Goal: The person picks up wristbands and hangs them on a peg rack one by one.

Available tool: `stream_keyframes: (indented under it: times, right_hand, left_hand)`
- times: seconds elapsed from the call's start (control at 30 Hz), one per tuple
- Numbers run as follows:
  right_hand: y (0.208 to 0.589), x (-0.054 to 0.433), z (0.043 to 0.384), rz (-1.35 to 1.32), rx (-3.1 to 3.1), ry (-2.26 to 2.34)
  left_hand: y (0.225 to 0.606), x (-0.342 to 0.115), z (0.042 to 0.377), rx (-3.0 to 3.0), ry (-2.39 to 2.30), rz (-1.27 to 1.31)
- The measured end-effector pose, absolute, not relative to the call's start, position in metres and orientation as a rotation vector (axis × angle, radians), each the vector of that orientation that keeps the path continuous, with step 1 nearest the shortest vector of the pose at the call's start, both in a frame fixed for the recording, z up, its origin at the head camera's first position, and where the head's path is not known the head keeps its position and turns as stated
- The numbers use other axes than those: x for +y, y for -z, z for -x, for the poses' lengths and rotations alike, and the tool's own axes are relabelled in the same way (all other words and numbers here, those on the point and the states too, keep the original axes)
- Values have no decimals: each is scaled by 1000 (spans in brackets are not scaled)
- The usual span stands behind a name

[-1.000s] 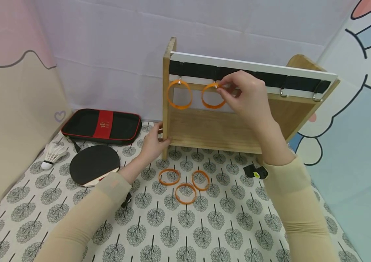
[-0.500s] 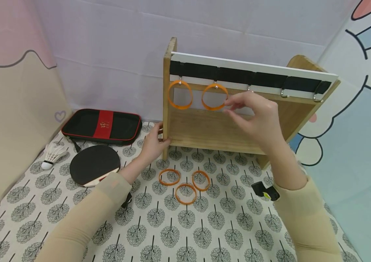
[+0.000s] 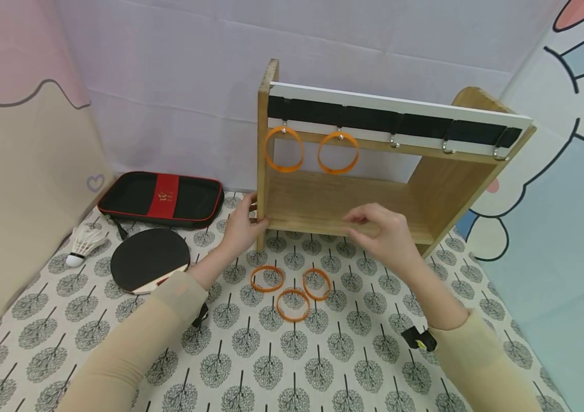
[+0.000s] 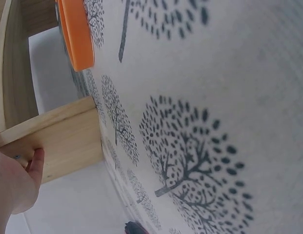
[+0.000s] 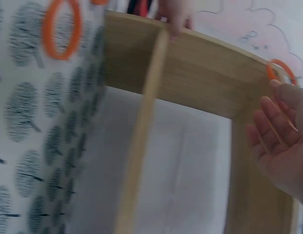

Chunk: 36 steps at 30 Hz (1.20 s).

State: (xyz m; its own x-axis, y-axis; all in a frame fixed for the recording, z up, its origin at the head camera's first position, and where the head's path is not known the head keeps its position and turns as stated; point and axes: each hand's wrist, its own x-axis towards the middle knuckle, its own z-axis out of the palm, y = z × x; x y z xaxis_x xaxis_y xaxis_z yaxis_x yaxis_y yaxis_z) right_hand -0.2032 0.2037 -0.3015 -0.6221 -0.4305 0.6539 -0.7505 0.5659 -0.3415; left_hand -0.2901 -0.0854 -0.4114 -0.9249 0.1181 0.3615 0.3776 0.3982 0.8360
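My left hand [image 3: 241, 226] grips the left side panel of a wooden shelf [image 3: 333, 197] low down, with the thumb at its front and fingers round the outer side. My right hand [image 3: 386, 236] hovers before the shelf, holding nothing, its fingers loosely bent. Two orange rings hang from the hooks on the shelf's white-and-black rail [image 3: 426, 123]: a left ring [image 3: 285, 169] and a second ring [image 3: 338, 170]. The hooks further right [image 3: 448, 147] carry nothing. Three more orange rings lie on the patterned cloth: a left one [image 3: 267, 289], a front one [image 3: 293, 319] and a right one [image 3: 328, 286].
Left of the shelf lies a black case [image 3: 139, 197] with a red band. A black table-tennis paddle [image 3: 149, 258] and a white shuttlecock [image 3: 84, 243] are nearer the left wall. Printed fabric walls enclose the cloth-covered table [image 3: 251, 366].
My right hand has let go of the second hanging ring and moved down and away from the rail. The left hand stays on the side panel.
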Motion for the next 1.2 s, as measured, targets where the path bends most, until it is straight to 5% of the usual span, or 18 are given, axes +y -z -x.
stream_keyframes:
  times: [0.47,1.2]
  right_hand:
    - [384,200,219,-959,-2712,-847]
    - [422,175,253,-1127,-2979,-764]
  left_hand:
    - [411,-86,289,-2405,1540,449]
    - [410,-85,289,-2411,1541,448]
